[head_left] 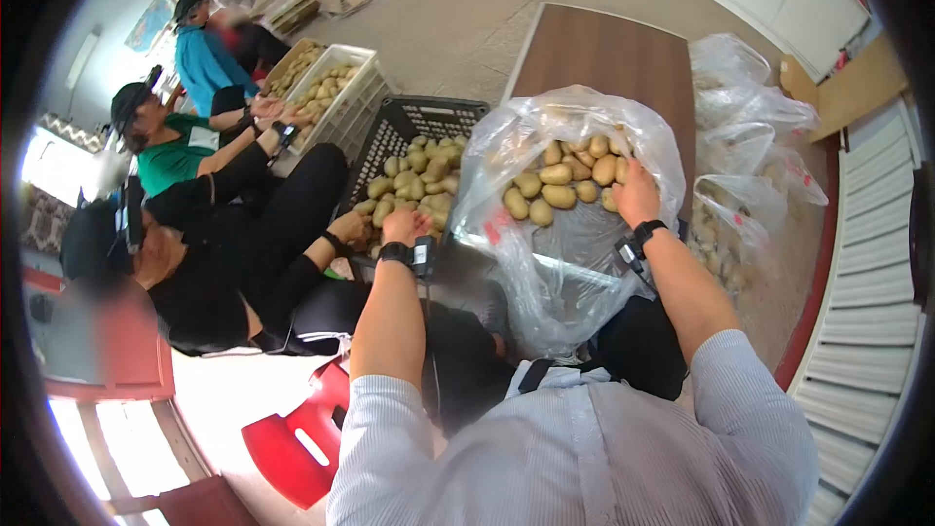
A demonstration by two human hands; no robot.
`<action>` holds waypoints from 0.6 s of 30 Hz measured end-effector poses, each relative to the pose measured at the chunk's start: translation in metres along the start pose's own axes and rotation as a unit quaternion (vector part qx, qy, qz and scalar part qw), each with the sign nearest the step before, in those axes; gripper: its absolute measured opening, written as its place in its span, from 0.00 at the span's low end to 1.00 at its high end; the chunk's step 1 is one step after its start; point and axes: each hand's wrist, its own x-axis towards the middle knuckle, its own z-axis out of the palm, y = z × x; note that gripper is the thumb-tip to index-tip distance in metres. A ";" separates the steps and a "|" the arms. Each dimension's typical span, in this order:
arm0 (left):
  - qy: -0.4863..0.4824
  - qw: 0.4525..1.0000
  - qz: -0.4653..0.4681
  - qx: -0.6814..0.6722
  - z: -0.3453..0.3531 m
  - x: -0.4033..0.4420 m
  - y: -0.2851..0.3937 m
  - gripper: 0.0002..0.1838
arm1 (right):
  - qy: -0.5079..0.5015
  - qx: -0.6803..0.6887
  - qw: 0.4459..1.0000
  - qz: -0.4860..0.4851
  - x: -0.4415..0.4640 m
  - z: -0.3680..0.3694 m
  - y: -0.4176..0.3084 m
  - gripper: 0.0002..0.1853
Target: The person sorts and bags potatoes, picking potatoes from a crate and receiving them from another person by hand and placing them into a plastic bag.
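Note:
Potatoes (557,173) lie in an open clear plastic bag (648,122) on a brown table. My right hand (636,193) is at the right side of these potatoes, touching the ones at the edge; whether its fingers hold one is hidden. My left hand (405,226) is over the near end of a black crate (438,109) filled with more potatoes (419,170). Its fingers are bent and small in view, so what they hold, if anything, cannot be made out. A co-worker's hand (349,228) is just left of my left hand, at the same crate.
Two more co-workers sit at the left beside a white crate (362,78) of potatoes. The brown table (604,49) extends beyond the bag. Filled plastic bags (745,136) stand on the floor at the right. A red chair (287,453) is at the lower left.

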 end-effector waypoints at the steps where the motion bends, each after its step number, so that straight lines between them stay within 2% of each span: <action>1: -0.015 1.000 0.008 0.013 0.000 -0.004 0.000 0.11 | -0.008 -0.017 1.000 0.014 -0.001 -0.002 -0.003 0.30; 7: -0.037 0.998 0.040 0.044 0.025 -0.068 0.011 0.08 | -0.017 -0.028 0.999 -0.005 -0.002 0.007 0.001 0.27; 8: -0.041 0.997 0.045 0.046 0.029 -0.074 0.012 0.08 | -0.064 -0.028 0.995 0.067 -0.001 -0.002 -0.013 0.27; 11: -0.078 0.994 0.072 0.027 0.035 -0.068 0.003 0.09 | -0.066 -0.028 0.995 0.074 0.000 -0.002 -0.014 0.29; 14: -0.134 0.987 0.052 0.068 0.039 -0.071 0.003 0.10 | -0.053 -0.018 0.997 0.059 -0.003 0.001 -0.015 0.28; 16: -0.142 0.987 0.051 0.062 0.044 -0.077 0.000 0.12 | -0.038 0.078 0.995 0.044 -0.010 0.006 -0.022 0.30; 18: -0.184 0.981 0.031 0.053 0.043 -0.072 -0.008 0.15 | -0.053 0.101 0.993 0.037 -0.016 0.012 -0.026 0.30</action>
